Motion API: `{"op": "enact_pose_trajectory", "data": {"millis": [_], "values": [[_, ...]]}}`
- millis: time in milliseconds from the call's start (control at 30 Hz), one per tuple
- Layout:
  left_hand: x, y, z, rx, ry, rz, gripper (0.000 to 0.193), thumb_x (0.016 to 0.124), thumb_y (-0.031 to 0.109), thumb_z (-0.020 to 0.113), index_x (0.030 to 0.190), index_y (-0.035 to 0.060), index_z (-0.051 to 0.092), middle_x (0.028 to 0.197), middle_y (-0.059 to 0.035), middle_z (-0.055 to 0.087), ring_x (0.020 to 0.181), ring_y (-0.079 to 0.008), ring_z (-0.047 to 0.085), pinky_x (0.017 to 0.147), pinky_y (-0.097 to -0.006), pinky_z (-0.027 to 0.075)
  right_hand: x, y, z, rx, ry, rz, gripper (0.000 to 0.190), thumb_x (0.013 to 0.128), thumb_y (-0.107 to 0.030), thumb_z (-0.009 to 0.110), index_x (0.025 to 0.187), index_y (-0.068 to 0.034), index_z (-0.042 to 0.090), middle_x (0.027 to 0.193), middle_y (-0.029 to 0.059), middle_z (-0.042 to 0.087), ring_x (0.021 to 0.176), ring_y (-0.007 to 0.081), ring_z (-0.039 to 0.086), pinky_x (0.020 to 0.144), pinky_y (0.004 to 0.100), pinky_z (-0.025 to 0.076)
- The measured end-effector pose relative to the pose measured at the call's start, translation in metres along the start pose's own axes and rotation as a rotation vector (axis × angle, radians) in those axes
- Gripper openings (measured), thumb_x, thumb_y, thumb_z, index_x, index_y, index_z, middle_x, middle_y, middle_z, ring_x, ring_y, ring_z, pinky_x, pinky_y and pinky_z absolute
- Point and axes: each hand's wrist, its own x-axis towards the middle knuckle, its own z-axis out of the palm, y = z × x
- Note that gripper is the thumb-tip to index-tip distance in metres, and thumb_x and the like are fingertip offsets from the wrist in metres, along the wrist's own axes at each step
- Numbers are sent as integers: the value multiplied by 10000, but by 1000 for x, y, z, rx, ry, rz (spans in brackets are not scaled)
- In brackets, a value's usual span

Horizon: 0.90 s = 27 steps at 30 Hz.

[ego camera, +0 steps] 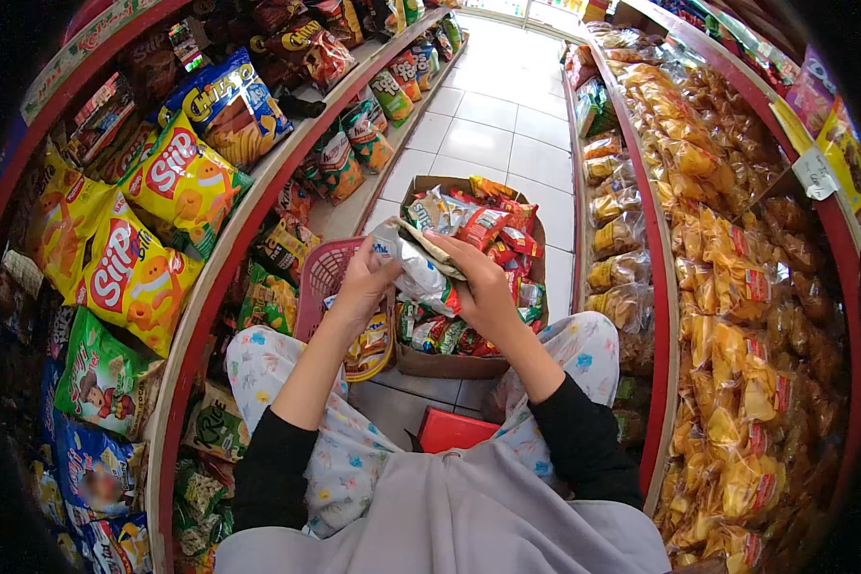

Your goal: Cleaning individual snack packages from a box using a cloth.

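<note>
Between my hands, above a cardboard box of snack packets, is a white and silver snack packet. My left hand pinches its left end between thumb and fingers. On its other side my right hand holds a beige folded cloth against the packet. Red, green and white packets fill the box. Just left of it stands a pink plastic basket, and a yellow-rimmed basket with small packets sits partly under my left forearm.
Shelves of bagged snacks rise close on the left, with a red shelf edge. More shelves on the right hold clear bags of yellow chips. A red box lies between my legs. White floor tiles run ahead.
</note>
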Motion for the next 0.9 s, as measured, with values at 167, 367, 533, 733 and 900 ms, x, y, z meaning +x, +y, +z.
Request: {"op": "enact_pose_trajectory", "data": {"millis": [167, 367, 533, 733, 900], "values": [[4, 0, -3, 108, 157, -44, 418, 802, 107, 663, 1177, 28, 496, 1055, -92, 607, 954, -155, 596, 834, -303, 472, 0, 4, -1, -48, 104, 16, 574, 657, 139, 481, 1187, -71, 547, 1139, 165, 584, 1027, 325, 574, 883, 374, 452], [3, 8, 8, -175, 320, -72, 390, 826, 230, 652, 1139, 31, 531, 1071, -82, 611, 970, -185, 603, 826, -329, 491, 4, 5, -11, 1, 294, -23, 511, 676, 131, 515, 1161, -32, 543, 1051, 186, 610, 948, 329, 614, 806, 358, 487], [4, 0, 4, -301, 216, -73, 456, 860, 253, 603, 1228, 37, 442, 1132, -84, 576, 1023, -203, 584, 841, -347, 494, 3, -6, -3, -417, -63, -203, 666, 552, 64, 587, 1202, -69, 534, 1212, 159, 527, 1038, 311, 534, 861, 399, 457], [-4, -1, 17, -71, 269, -25, 447, 886, 263, 575, 1243, 50, 411, 1155, -79, 551, 1047, -186, 562, 829, -332, 494, 5, 1, -8, -344, -36, -34, 647, 585, 69, 568, 1210, -95, 533, 1135, 143, 574, 993, 315, 553, 815, 396, 476], [4, 3, 14, -50, 378, 21, 444, 908, 298, 547, 1226, 15, 422, 1123, -81, 561, 977, -160, 575, 798, -316, 488, -2, -5, -2, -332, 112, -48, 550, 633, 40, 585, 1166, -92, 559, 989, 141, 621, 849, 302, 609, 704, 381, 500]]}}
